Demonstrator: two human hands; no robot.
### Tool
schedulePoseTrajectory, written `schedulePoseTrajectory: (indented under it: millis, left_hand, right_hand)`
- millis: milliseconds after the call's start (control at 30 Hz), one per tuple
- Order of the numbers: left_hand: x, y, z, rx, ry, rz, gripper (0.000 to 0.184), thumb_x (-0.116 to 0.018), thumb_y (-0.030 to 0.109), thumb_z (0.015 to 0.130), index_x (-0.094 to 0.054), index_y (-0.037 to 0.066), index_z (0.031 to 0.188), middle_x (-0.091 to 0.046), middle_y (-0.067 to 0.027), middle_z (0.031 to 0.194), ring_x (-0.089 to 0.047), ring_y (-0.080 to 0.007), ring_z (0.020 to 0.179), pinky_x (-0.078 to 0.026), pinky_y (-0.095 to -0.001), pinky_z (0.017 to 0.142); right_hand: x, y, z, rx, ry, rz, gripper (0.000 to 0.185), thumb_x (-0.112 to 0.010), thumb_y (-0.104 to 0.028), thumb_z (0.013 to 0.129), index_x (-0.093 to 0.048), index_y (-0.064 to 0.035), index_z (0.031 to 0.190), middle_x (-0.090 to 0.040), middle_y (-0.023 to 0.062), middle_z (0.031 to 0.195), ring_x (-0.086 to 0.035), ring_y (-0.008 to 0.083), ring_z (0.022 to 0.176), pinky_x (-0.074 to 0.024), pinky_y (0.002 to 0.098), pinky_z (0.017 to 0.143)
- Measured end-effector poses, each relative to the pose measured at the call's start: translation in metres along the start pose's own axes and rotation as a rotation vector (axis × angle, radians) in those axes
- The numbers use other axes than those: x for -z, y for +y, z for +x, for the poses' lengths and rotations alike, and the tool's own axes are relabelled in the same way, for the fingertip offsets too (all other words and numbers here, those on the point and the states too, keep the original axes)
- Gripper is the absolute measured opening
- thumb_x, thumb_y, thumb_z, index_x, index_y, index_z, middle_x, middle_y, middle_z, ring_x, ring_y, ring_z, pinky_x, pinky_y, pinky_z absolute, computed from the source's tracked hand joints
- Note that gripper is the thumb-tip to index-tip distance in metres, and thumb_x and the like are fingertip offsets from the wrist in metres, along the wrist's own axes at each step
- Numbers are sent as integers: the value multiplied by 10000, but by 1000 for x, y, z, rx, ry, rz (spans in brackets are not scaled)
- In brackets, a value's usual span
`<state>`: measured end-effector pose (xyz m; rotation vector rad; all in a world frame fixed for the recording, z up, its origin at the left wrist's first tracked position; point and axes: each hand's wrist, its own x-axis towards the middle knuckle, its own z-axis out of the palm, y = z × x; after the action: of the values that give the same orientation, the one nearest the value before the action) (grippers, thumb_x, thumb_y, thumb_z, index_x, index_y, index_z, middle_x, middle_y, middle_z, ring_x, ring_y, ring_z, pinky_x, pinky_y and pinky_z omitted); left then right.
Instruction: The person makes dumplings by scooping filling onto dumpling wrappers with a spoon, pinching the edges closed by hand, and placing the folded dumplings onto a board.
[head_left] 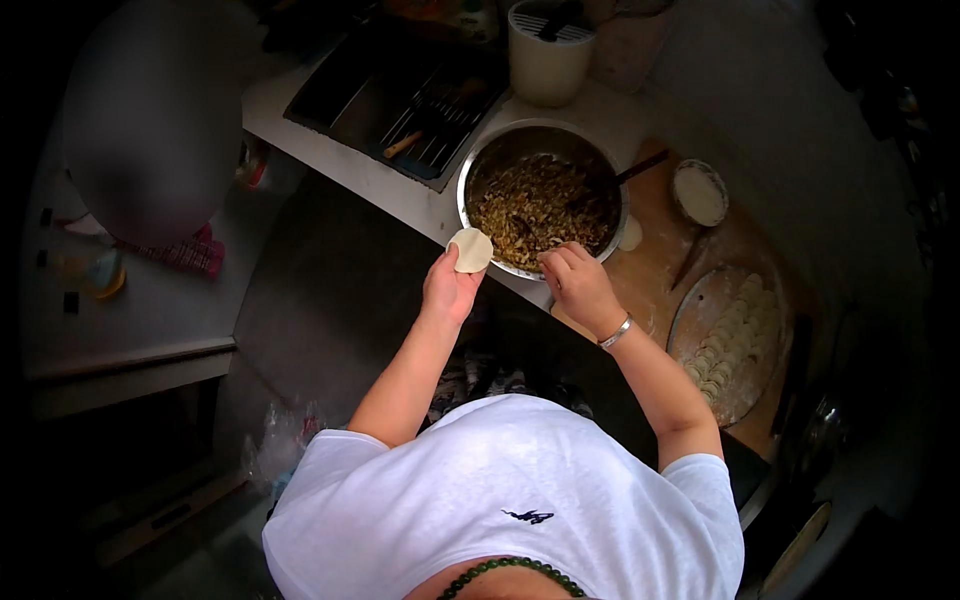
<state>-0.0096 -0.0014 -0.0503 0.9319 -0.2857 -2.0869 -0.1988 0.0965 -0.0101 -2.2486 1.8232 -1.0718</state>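
A round, pale dough wrapper (470, 250) lies on the fingers of my left hand (452, 285), beside the left rim of a large metal bowl (464, 190). Chopped filling (535, 205) covers the bottom of the bowl, and a dark utensil handle (642, 166) leans over its right rim. My right hand (580, 285) is at the bowl's near rim with its fingers pressed together. What those fingers hold, if anything, is hidden. Another pale dough round (630, 234) sits just right of the bowl.
A wooden board (640, 290) on the right bears a small bowl of white powder (700, 193) and a round tray (690, 320) with rows of dumplings (735, 335). Behind the large bowl are a black sink (355, 80) and a white bucket (548, 70).
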Motion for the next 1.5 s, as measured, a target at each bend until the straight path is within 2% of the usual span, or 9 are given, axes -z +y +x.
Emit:
schedulePoseTrajectory:
  millis: [433, 633, 700, 767, 833, 1033, 1200, 1367, 1500]
  left_hand:
    - [6, 5, 2, 11, -19, -10, 358, -344, 212, 981, -419, -20, 1243, -502, -155, 1251, -492, -276, 1164, -417, -391, 987]
    - [3, 6, 2, 24, -14, -13, 359, -340, 210, 984, -416, -23, 1246, -502, -157, 1251, -492, -279, 1163, -419, -392, 985]
    - [2, 6, 3, 25, -1, -16, 359, -341, 208, 983, -413, -24, 1247, -500, -160, 1253, -491, -282, 1164, -418, -393, 986]
    - [3, 6, 4, 19, 13, -20, 359, -342, 206, 983, -411, -26, 1248, -498, -162, 1254, -490, -284, 1164, -418, -394, 987]
    - [5, 8, 5, 26, 0, -45, 367, -352, 212, 980, -411, -29, 1250, -495, -164, 1257, -491, -287, 1164, -418, -397, 988]
    - [-2, 25, 3, -56, 50, 22, 372, -353, 203, 974, -405, -36, 1254, -495, -162, 1256, -489, -291, 1164, -422, -396, 982]
    - [-14, 28, 19, -36, -45, -16, 385, -333, 204, 972, -388, -47, 1260, -482, -173, 1264, -488, -293, 1165, -421, -409, 977]
    - [-34, 12, 30, -31, 68, 87, 385, -331, 196, 970, -374, -46, 1266, -474, -172, 1271, -485, -303, 1167, -416, -430, 980]
    - [-37, 6, 30, 18, -62, 99, 375, -329, 195, 970, -393, -35, 1258, -483, -168, 1264, -495, -290, 1155, -427, -412, 962]
  right_hand:
    - [-25, -21, -1, -15, 46, 90, 118, -622, -37, 750, -554, -31, 847, -566, 100, 767, -551, 273, 765, -483, 356, 654]
    - [-24, -35, -8, -154, 69, 172, 70, -600, -40, 782, -563, -15, 836, -567, 119, 764, -547, 302, 756, -477, 366, 650]
    - [-28, -31, -13, -444, 187, 299, 76, -558, -57, 824, -575, 17, 828, -578, 142, 739, -556, 330, 705, -475, 358, 635]
    - [-40, -13, -19, -841, 367, 782, 215, -473, -124, 909, -587, 51, 860, -634, 117, 705, -629, 207, 671, -501, 296, 624]
    - [-35, 3, -19, -1128, 458, 1090, 241, -455, -145, 927, -586, 54, 889, -643, 111, 749, -632, 161, 714, -517, 264, 623]
    - [-8, 19, -19, -1129, 528, 1114, 232, -455, -149, 928, -571, 52, 932, -646, 135, 801, -637, 178, 701, -525, 249, 605]
    - [3, 31, -16, -1125, 536, 1060, 235, -468, -158, 930, -566, 55, 928, -639, 138, 790, -639, 182, 702, -532, 257, 606]
    - [7, 35, -21, -1175, 550, 1106, 249, -475, -177, 938, -571, 53, 931, -639, 142, 788, -640, 196, 707, -543, 273, 624]
    - [19, 23, -16, -1141, 590, 1102, 256, -477, -180, 939, -573, 58, 943, -638, 141, 804, -640, 196, 732, -544, 281, 656]
